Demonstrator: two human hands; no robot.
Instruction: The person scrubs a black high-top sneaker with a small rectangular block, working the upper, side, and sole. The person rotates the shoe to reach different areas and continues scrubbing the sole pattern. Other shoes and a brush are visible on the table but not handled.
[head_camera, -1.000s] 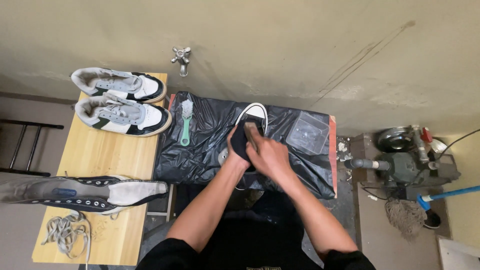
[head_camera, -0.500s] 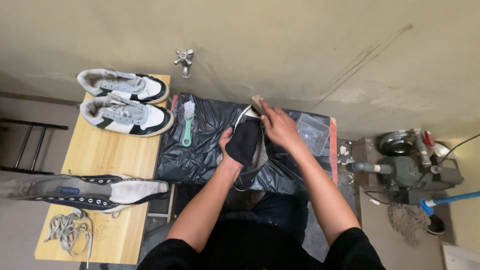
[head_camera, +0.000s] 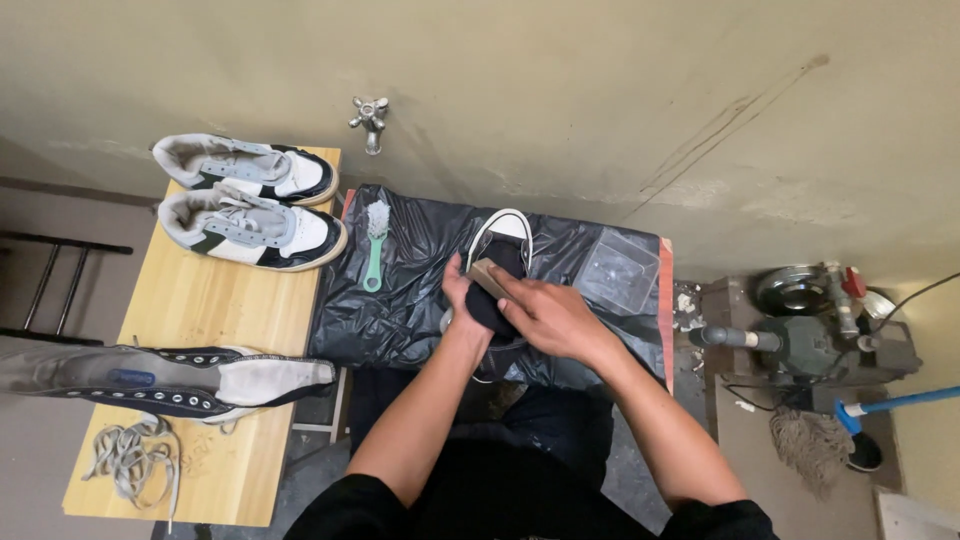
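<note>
Both hands grip: left (head_camera: 462, 296) holds black shoe (head_camera: 497, 270), right (head_camera: 545, 312) presses brush (head_camera: 487, 277); clear tub (head_camera: 615, 270) beside.

Right hand (head_camera: 545, 315) presses brush (head_camera: 487, 277) onto black shoe (head_camera: 497, 265).

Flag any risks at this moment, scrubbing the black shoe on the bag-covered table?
1. The black shoe is steadied only by the left hand; the loose black plastic sheet beneath may slide under the right hand and its wooden brush.
2. The clear plastic container lies close to the right forearm; a wide stroke might knock it.
</note>
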